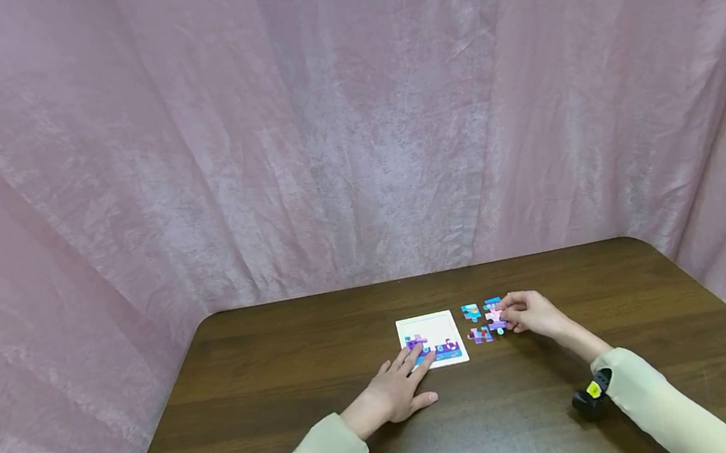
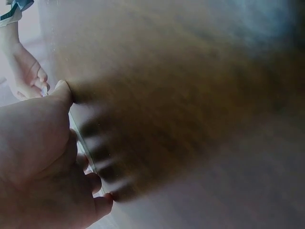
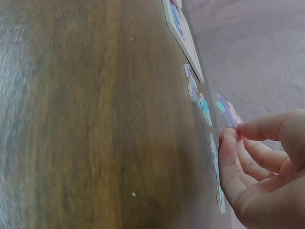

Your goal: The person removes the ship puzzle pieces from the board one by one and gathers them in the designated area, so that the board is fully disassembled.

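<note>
A square white puzzle board (image 1: 429, 325) lies on the table, with joined puzzle pieces (image 1: 447, 351) along its near part. My left hand (image 1: 395, 392) rests with spread, straight fingers on the board's near left corner, fingertips touching the pieces there. To the right of the board, my right hand (image 1: 533, 313) pinches a pink and purple puzzle piece (image 3: 229, 113) between thumb and fingertips. That piece is lifted and tilted off the table in the right wrist view. In the left wrist view, the left palm (image 2: 33, 157) hides most of the board.
Loose puzzle pieces lie right of the board: a blue one (image 1: 471, 312), a multicoloured one (image 1: 481, 335), and others partly behind the right hand. The dark wooden table (image 1: 288, 389) ends at a pink curtain (image 1: 352, 144). A black and yellow device (image 1: 590, 395) hangs under the right cuff.
</note>
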A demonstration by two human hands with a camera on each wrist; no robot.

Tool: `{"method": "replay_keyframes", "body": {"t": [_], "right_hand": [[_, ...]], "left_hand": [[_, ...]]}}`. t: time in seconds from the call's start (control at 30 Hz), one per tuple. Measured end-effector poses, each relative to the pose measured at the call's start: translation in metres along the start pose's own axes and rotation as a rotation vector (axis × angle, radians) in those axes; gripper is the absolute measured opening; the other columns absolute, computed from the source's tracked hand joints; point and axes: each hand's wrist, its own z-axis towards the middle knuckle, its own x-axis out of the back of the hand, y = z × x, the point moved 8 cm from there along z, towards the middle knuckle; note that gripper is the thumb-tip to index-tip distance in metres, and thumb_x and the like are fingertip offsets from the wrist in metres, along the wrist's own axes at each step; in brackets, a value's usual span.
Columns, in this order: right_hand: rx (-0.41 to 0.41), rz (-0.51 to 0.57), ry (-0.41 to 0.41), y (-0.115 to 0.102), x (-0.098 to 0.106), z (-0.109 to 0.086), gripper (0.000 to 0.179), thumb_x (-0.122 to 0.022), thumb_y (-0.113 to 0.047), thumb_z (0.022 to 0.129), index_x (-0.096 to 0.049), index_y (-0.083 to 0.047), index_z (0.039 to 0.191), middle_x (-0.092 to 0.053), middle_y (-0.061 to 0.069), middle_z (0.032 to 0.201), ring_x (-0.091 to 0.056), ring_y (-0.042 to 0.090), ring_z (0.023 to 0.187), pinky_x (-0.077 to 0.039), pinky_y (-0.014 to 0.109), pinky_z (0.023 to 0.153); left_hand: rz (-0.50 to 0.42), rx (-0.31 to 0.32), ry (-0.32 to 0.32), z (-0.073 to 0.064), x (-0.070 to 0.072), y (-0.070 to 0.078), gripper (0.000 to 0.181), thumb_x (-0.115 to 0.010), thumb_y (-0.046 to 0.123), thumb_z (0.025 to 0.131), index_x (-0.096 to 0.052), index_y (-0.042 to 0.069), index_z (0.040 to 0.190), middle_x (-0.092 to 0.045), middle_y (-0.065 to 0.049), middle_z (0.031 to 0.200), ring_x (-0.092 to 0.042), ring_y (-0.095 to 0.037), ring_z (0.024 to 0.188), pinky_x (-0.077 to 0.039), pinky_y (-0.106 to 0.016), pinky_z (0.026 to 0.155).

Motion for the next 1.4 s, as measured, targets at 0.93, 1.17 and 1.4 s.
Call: {"method": "replay_keyframes", "body": {"t": [0.93, 1.17, 1.4], "right_hand": [[-0.078, -0.216, 0.06, 0.01, 0.009, -0.006, 0.016, -0.063, -0.007, 0.09, -0.066, 0.006, 0.098, -0.062, -0.001, 0.064, -0.056, 0.008, 0.06, -0.05, 0.023, 0.053], [-0.081, -0.272, 0.071, 0.013, 0.011, -0.004, 0.023, -0.078, -0.014, 0.079, -0.067, 0.002, 0.092, -0.064, -0.003, 0.068, -0.054, 0.007, 0.06, -0.048, 0.023, 0.053], [-0.051, -0.294, 0.065, 0.009, 0.013, -0.003, 0.022, -0.079, -0.009, 0.076, -0.068, 0.003, 0.09, -0.065, -0.003, 0.068, -0.055, 0.008, 0.061, -0.048, 0.023, 0.054]], "left_hand": [[-0.002, 0.005, -0.008, -0.001, -0.003, -0.001, 0.068, -0.035, 0.058, 0.098, -0.013, 0.029, 0.156, -0.009, 0.001, 0.164, -0.015, -0.02, 0.151, -0.028, -0.045, 0.118], [0.008, 0.007, 0.002, -0.001, -0.001, -0.001, 0.067, -0.036, 0.057, 0.098, -0.015, 0.029, 0.156, -0.01, 0.0, 0.164, -0.016, -0.02, 0.151, -0.028, -0.044, 0.118], [0.006, 0.001, 0.009, -0.002, 0.001, 0.0, 0.067, -0.036, 0.057, 0.099, -0.015, 0.028, 0.156, -0.011, 0.0, 0.164, -0.016, -0.02, 0.151, -0.028, -0.044, 0.117]]}}
